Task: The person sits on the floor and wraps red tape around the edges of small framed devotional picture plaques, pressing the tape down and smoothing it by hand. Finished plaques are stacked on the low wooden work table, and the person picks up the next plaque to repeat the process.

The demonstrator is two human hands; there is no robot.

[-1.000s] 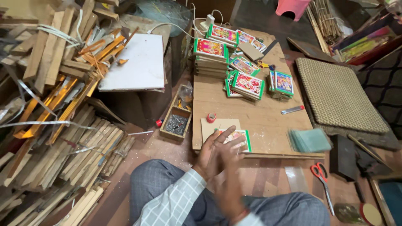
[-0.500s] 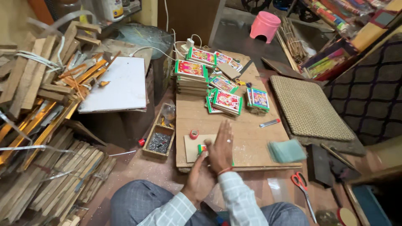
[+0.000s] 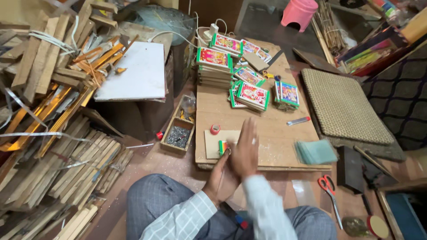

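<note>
Nearest the camera, grey checked trousers and two pale checked sleeves are seen, and both hands are brought together over the near edge of a low wooden surface. The right hand is held flat and open, fingers stretched forward, grasping nothing; the left hand lies beneath and partly behind it, and whether it is clenched cannot be told. Between and just under the hands a small framed picture is partly covered: only a corner shows, with a green border and red and yellow print. It rests on a plain tan backing board lying flat at the near edge of the surface. Just beyond the board a small red tape roll is set. To the right, a stack of pale green glass sheets sits at the corner, and red-handled scissors lie on the floor below it. To the left, beside the surface, a shallow wooden tray of nails is placed on the floor. Farther along, a red and grey cutter is seen, then piles of green-bordered rectangular prints with red and yellow images, a blue-toned pile beside them, and a taller stack behind. A white board, wooden strips, a woven mat and a pink stool are found farthest out.
</note>
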